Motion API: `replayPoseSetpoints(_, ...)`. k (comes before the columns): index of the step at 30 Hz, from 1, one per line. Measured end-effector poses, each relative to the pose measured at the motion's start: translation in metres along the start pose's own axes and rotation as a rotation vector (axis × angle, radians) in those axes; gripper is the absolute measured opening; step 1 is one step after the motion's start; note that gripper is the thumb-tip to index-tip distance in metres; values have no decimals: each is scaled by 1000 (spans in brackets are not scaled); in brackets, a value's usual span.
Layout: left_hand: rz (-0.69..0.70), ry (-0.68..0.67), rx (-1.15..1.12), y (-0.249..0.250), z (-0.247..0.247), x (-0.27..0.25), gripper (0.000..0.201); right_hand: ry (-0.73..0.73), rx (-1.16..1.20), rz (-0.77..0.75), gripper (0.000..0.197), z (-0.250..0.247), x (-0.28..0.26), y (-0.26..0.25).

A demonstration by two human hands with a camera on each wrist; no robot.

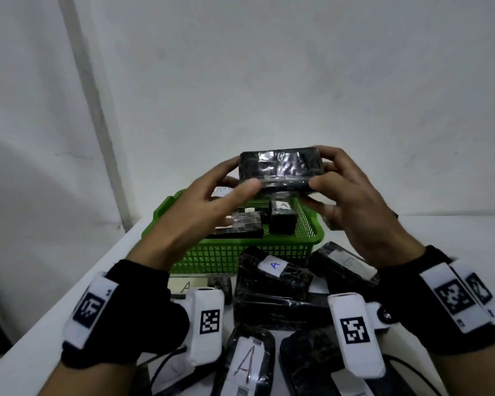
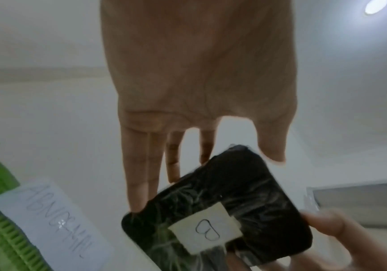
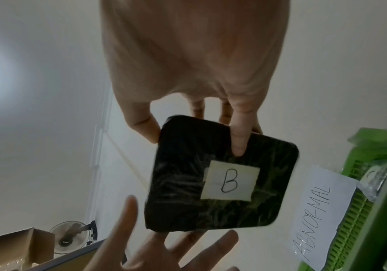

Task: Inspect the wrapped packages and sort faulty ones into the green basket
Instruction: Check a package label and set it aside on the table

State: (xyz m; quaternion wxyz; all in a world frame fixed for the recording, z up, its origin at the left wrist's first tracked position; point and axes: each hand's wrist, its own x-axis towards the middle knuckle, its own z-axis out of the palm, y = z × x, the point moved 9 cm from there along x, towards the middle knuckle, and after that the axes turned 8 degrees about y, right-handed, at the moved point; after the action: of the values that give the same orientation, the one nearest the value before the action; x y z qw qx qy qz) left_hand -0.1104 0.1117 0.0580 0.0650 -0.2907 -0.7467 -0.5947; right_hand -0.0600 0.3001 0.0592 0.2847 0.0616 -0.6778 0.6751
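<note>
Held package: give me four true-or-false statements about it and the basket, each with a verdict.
1. Both hands hold the black wrapped package above the green basket. True.
2. Its label reads A. False: it reads B.
3. The basket's paper sign says ABNORMAL. True.
4. The basket is empty. False: wrapped packages already lie in it.

White table (image 1: 77,284) sitting against a pale wall (image 1: 297,81). Black cables (image 1: 166,364) trailing over its near edge. Right wrist view: cardboard box (image 3: 13,245) and a small fan (image 3: 69,236) standing low beside the wall. Ceiling light (image 2: 374,6) glowing in left wrist view.
</note>
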Motion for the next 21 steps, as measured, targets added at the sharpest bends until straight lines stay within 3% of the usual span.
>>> replayPoseSetpoints(5, 2, 127, -203, 7, 7, 0, 53, -13, 28, -94, 35, 2, -5, -11)
replayPoseSetpoints(8, 29, 171, -193, 7, 7, 0, 50, 83, -23, -141, 27, -3, -5, -8)
replayPoseSetpoints(12, 55, 193, -156, 4, 7, 0, 39, 190, -184, -232, 31, -5, -6, -6)
replayPoseSetpoints(16, -82, 137, -265, -8, 8, 3, 38, 81, -243, -269, 41, -4, -3, -10)
replayPoseSetpoints(19, -168, 168, -333, -17, 6, 6, 32, -33, -189, -265, 39, 3, -6, -16)
replayPoseSetpoints(21, -180, 175, -328, -21, 7, 6, 48, 2, -136, -257, 38, 2, -7, -19)
